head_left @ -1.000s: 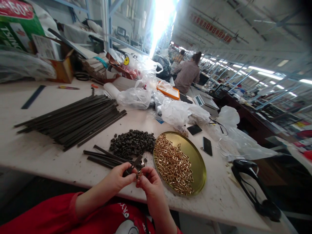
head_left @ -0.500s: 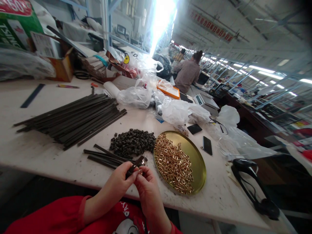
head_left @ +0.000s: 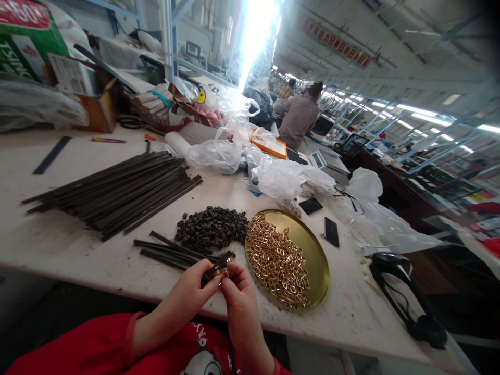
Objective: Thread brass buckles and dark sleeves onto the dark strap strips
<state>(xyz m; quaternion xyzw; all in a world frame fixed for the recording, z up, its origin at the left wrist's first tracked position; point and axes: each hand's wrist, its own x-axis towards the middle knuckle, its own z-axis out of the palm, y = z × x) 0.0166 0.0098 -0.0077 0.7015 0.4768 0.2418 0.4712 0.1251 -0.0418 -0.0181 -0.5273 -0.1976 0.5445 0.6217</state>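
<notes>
My left hand (head_left: 197, 284) is closed around a dark strap (head_left: 222, 261), whose end sticks out past the fingertips toward the right. Against that strap, my right hand (head_left: 238, 289) has thumb and fingers pinched on a small gold buckle (head_left: 223, 274); the fingers partly cover it. Just beyond both hands lies a pile of small dark loops (head_left: 213, 226). To the right, a round gold tray (head_left: 312, 250) holds a heap of gold buckles (head_left: 277, 265). A few dark straps (head_left: 164, 252) lie on the table behind my left hand.
A large stack of long dark strips (head_left: 117, 187) covers the table's left side. Plastic bags (head_left: 277, 174) and an orange-edged box (head_left: 269, 145) stand at the back. Right of the tray are a phone (head_left: 332, 232) and a black headset-like object (head_left: 406, 302). A person (head_left: 299, 117) sits farther away.
My right hand has shifted slightly right and its fingers have moved apart a little from the left hand's, so the gold buckle shows more between them. My left hand keeps the strap in place.
</notes>
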